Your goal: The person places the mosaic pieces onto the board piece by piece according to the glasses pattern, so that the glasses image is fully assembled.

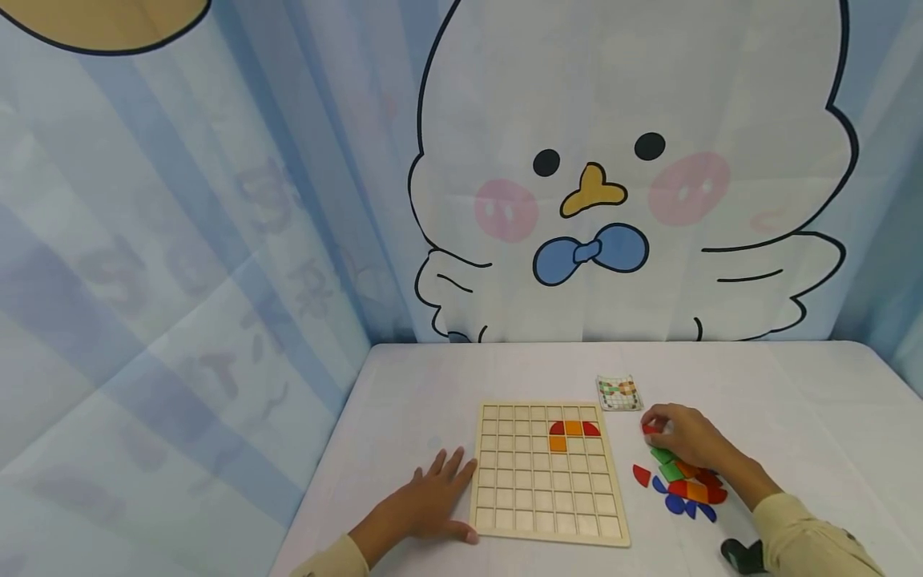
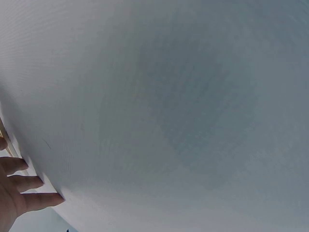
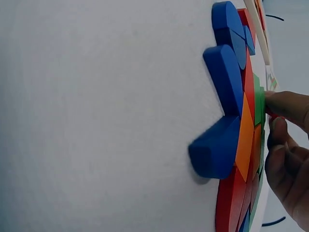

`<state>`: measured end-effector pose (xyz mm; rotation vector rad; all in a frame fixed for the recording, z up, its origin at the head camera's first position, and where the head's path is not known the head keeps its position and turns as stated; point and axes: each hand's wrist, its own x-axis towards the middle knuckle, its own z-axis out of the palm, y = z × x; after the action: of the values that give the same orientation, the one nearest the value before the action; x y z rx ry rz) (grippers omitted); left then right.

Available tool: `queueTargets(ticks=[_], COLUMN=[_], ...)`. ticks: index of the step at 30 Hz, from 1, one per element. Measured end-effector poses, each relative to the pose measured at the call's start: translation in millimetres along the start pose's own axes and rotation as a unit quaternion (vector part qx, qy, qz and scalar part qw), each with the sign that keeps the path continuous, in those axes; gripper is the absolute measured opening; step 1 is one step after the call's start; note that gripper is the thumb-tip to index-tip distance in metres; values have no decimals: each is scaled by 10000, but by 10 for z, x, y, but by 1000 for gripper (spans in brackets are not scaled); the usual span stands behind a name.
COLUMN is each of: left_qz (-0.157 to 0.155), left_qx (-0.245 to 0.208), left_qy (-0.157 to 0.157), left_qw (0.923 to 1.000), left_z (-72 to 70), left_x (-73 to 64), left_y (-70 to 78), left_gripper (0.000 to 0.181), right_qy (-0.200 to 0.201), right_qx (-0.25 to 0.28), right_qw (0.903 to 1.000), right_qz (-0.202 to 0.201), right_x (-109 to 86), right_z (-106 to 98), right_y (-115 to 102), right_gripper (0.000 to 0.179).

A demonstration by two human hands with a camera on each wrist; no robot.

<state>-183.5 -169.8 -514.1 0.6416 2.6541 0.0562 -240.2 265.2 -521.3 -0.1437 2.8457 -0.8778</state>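
My left hand (image 1: 436,497) lies with fingers spread at the left side of a wooden grid board (image 1: 534,501), its fingertips and thumb right at the frame. In the left wrist view only the fingers (image 2: 31,199) show, stretched out at the lower left. Near the board's upper right, two orange squares (image 1: 573,428) and two red quarter-round pieces (image 1: 590,429) sit in the grid. My right hand (image 1: 685,437) pinches a small red piece (image 1: 649,429) between thumb and fingers, above the far end of a heap of coloured pieces. Its shape is mostly hidden by the fingers.
The heap right of the board has green blocks (image 1: 671,471), orange and red blocks, and blue blocks (image 1: 675,504) at its near side. A red quarter-round block (image 1: 641,475) lies apart from it. A patterned card (image 1: 618,394) lies behind the board. Near my right sleeve is a black object (image 1: 743,555).
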Motion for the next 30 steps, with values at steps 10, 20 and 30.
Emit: queueTargets(ticks=[10,20,30], left_qz=[4,-2,-18], left_qx=[81,103,117], left_qy=[-14,-4,-1], left_qw=[10000,9999,9999], left_z=[9,-13,6], left_x=[11,-8,6], left_y=[-2,12,7], left_gripper=[109,108,109], right_qy=[-75,-173,-160], right_qx=[54,712,888], right_qw=[9996,9954,9925], right_qz=[-267,-625,-828], right_x=[-1,39,46], right_z=[32,74,142], right_y=[-19,-139,-260], right_gripper=[29,18,23])
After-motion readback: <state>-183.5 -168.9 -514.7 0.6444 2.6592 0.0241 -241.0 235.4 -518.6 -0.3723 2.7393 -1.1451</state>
